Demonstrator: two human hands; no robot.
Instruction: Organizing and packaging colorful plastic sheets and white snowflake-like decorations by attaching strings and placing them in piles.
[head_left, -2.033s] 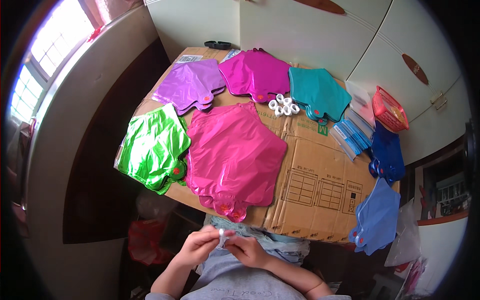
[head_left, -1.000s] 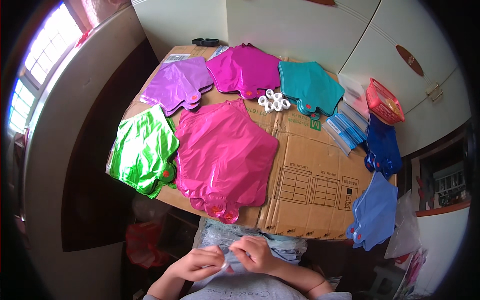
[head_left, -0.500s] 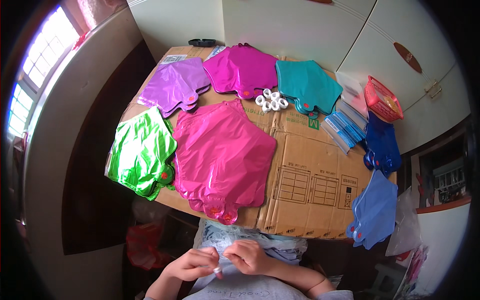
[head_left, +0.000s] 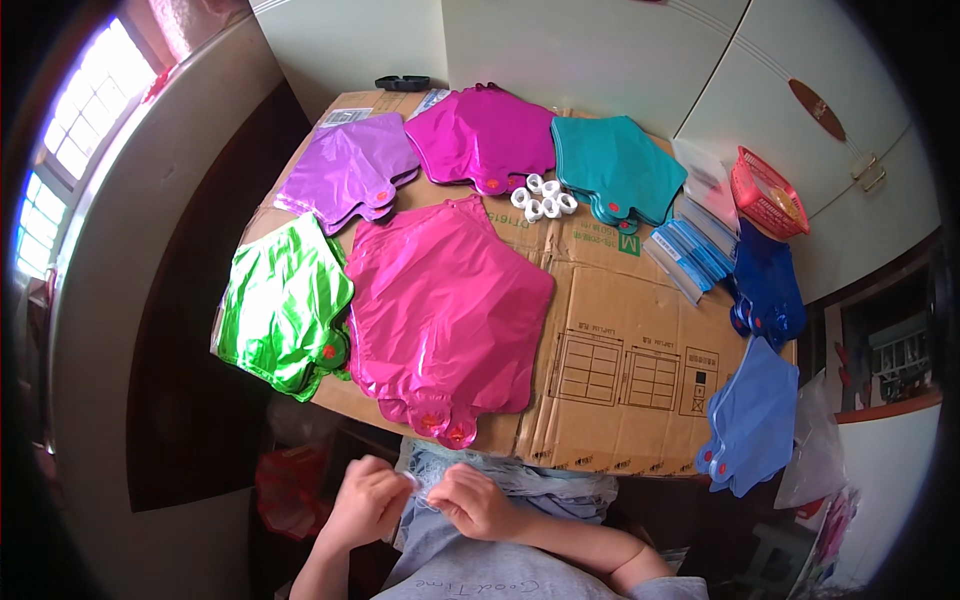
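My left hand (head_left: 375, 502) is held over my lap in front of the table's near edge, fingers closed. A small whitish, glossy bit (head_left: 412, 483) shows at its fingertips, too small to name. Close beside it on the right, my right hand (head_left: 474, 502) is closed as well, thumb and fingers pinched together; what they hold, if anything, is hidden. A tangle of thin white strands (head_left: 430, 462) lies on my lap behind the hands. Nearest them on the table is a stack of pink flat foil sheets (head_left: 450, 300), shaped like uninflated balloons, with round lobes towards me.
On a cardboard sheet (head_left: 620, 325) lie similar stacks: green (head_left: 285, 305), lilac (head_left: 350, 165), magenta (head_left: 480, 140), teal (head_left: 615, 165), dark blue (head_left: 768, 280) and light blue (head_left: 755, 415). Several white rings (head_left: 543, 198), blue-white packets (head_left: 690, 255) and a red basket (head_left: 765, 195) are there too.
My left hand has risen and moved left, its fingers now turned upward. The right hand has shifted left and slightly up. The stacks on the table stay put.
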